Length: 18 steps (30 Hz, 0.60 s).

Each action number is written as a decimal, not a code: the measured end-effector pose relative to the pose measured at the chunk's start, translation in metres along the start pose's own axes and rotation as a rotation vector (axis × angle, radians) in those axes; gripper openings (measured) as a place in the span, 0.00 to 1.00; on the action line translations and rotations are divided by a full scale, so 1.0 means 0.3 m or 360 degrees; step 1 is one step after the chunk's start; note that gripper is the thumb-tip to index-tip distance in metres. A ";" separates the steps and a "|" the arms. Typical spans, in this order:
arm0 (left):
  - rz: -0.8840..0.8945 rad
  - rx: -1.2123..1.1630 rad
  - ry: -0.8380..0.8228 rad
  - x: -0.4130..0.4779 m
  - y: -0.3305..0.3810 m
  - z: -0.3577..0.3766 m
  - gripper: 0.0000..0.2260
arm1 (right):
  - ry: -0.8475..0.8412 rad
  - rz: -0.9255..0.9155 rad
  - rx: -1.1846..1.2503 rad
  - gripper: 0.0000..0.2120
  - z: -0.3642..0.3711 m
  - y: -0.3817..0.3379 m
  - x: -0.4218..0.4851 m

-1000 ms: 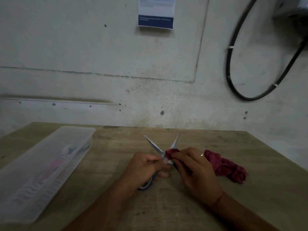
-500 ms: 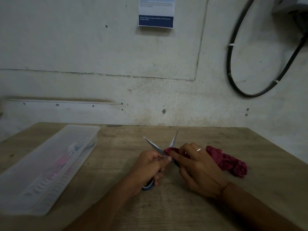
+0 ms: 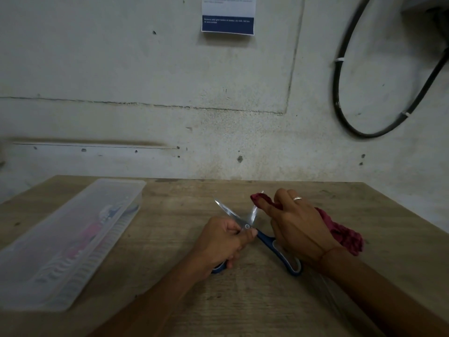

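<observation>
A pair of blue-handled scissors lies spread wide on the wooden table, blades pointing away from me. My left hand grips the left handle, with the thumb near the pivot. My right hand pinches a dark red cloth and holds one end of it against the tip of the right blade. The rest of the cloth trails to the right behind my wrist. The right handle loop shows under my right palm.
A long translucent plastic box with pink and white items inside lies at the left of the table. A stained wall stands right behind the table, with a black cable loop at upper right and a blue-and-white notice.
My right hand has slid the cloth from near the pivot up along the right blade to its tip. The scissors now lie spread wider, and the right handle shows.
</observation>
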<state>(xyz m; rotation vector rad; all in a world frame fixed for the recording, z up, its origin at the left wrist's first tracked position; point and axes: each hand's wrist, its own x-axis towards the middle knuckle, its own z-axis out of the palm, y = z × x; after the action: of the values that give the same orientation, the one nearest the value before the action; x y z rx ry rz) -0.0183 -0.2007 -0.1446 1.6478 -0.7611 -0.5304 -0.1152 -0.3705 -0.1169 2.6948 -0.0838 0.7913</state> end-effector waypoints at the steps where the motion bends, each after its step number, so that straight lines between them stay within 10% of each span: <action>1: -0.0004 0.0017 0.0011 0.002 -0.001 0.002 0.14 | -0.0038 0.0016 0.0005 0.32 0.007 0.000 0.001; 8: -0.0071 0.0083 0.0045 0.010 0.006 0.014 0.15 | -0.0029 0.0286 0.0098 0.38 0.017 -0.004 0.029; 18: -0.0057 0.0065 0.0101 0.012 -0.004 0.020 0.13 | -0.0072 -0.0125 -0.0018 0.31 0.019 -0.033 -0.004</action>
<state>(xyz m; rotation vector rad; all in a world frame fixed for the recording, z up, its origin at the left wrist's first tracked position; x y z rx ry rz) -0.0199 -0.2074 -0.1468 1.7111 -0.7007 -0.4882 -0.1118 -0.3631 -0.1252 2.6878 0.0073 0.7049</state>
